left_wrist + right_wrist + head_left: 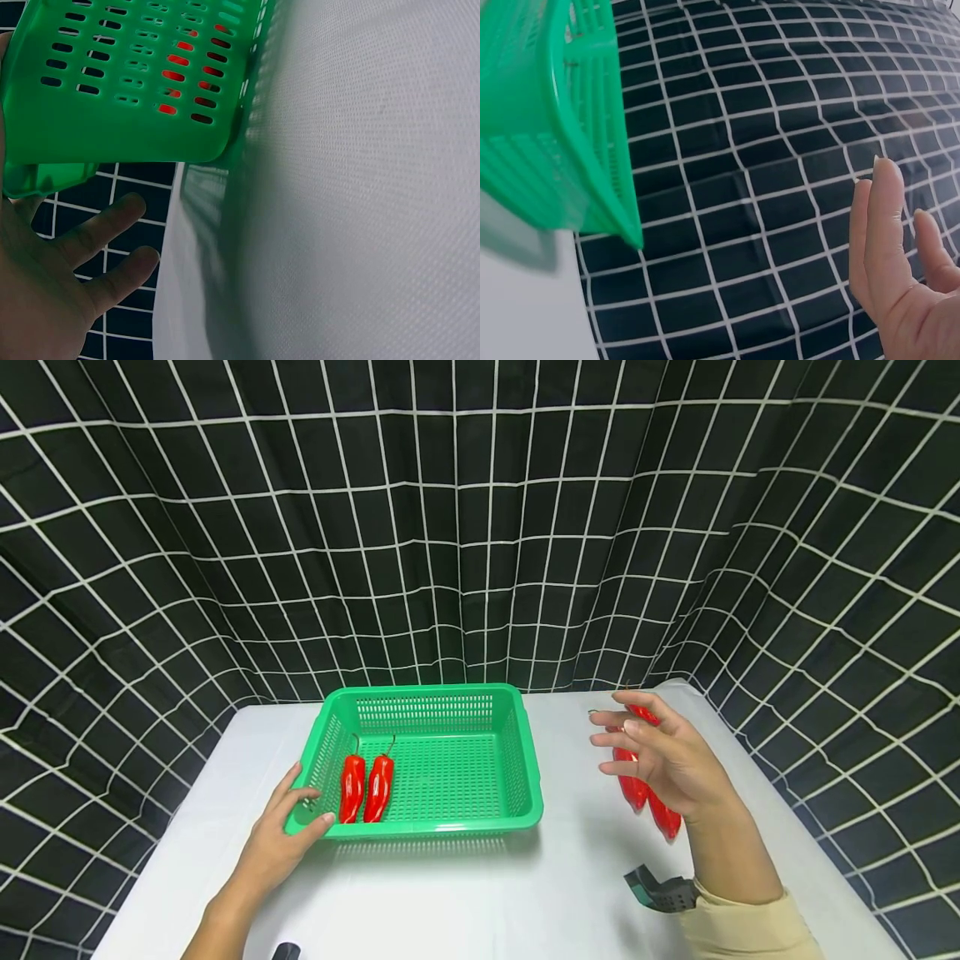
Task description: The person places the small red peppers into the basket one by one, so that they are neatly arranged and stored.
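Observation:
A green plastic basket (pixel 442 827) stands on the white table. Two red chili peppers (pixel 352 789) with thin stems lie side by side inside it, at its left end. My left hand (pixel 272 845) holds the basket's front left corner, thumb and one finger over the rim. Other fingers spread outside the basket wall (pixel 112 139) in the left wrist view. On the right, my right hand (pixel 671 760) hovers with spread, relaxed fingers and nothing between them. More red chili peppers (pixel 664 818) lie beneath it, partly hidden by the hand.
A white cloth covers the table (pixel 420 902). Black curtains (pixel 465 527) with a white grid surround its back and sides. A dark device (pixel 662 892) sits at the right wrist, and part of another (pixel 287 952) shows at the bottom edge.

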`<state>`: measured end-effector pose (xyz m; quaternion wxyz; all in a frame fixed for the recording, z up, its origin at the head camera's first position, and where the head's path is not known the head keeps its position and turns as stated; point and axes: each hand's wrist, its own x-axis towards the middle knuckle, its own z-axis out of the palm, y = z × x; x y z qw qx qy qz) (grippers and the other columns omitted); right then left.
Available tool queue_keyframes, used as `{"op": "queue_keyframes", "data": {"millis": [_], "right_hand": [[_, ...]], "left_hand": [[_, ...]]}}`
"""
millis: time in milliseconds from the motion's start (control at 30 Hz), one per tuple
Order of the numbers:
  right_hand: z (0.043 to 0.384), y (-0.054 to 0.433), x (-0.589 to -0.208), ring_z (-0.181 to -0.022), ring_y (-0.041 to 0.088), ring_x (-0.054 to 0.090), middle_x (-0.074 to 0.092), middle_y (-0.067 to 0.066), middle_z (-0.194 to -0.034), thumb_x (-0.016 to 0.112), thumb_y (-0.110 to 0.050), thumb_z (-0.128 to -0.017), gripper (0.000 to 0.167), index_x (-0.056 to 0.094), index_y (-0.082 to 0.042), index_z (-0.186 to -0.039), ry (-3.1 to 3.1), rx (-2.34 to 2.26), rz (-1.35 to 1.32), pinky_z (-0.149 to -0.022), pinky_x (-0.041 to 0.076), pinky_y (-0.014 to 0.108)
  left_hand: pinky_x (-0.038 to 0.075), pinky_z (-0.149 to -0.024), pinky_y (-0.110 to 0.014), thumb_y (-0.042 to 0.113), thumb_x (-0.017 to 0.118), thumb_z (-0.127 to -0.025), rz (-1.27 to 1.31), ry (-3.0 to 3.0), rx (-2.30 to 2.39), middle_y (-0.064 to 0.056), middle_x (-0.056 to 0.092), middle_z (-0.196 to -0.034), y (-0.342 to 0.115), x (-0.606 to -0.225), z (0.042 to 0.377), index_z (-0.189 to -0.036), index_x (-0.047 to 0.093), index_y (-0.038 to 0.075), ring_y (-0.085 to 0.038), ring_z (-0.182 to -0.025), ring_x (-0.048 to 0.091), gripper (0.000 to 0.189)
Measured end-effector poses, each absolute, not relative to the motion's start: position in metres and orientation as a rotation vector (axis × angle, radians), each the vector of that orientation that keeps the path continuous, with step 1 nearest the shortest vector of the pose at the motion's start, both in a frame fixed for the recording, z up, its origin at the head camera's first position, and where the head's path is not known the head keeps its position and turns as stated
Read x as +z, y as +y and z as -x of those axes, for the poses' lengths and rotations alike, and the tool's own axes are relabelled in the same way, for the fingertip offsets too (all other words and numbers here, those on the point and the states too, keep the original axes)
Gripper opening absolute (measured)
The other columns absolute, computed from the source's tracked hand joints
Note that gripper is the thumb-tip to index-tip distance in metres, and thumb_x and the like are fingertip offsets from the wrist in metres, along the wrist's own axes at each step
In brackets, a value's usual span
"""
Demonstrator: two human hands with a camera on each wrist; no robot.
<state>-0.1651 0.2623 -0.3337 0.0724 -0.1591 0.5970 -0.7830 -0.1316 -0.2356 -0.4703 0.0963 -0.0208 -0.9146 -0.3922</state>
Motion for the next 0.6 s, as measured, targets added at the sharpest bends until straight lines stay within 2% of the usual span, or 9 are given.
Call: {"op": "queue_keyframes", "data": {"millis": [233,600], "right_hand": [[0.164,0.275,-0.337,-0.106,0.034,0.063,0.058,0.017,-0.122,0.049,-0.006,-0.098,0.038,0.044,-0.009,-0.135,1.843,-2.36,0.426,-0.077,0.052,0.052],[0.167,0.298,-0.349,-0.106,0.033,0.063,0.057,0.018,-0.125,0.047,-0.004,-0.099,0.035,0.045,-0.01,-0.133,1.824,-2.406,0.435,-0.076,0.051,0.052]], "left_hand": [[0.023,-0.095,-0.075,0.036,0.069,-0.088,0.063,-2.708,-1.172,-0.003,0.016,-0.159,-0.236,-0.471,0.131,-0.119,0.058,0.01,-0.047,-0.138,0.021,0.042],[0.024,-0.096,-0.074,0.037,0.069,-0.088,0.055,-2.714,-1.159,-0.004,0.016,-0.159,-0.236,-0.469,0.131,-0.12,0.058,0.01,-0.047,-0.138,0.021,0.043]]}}
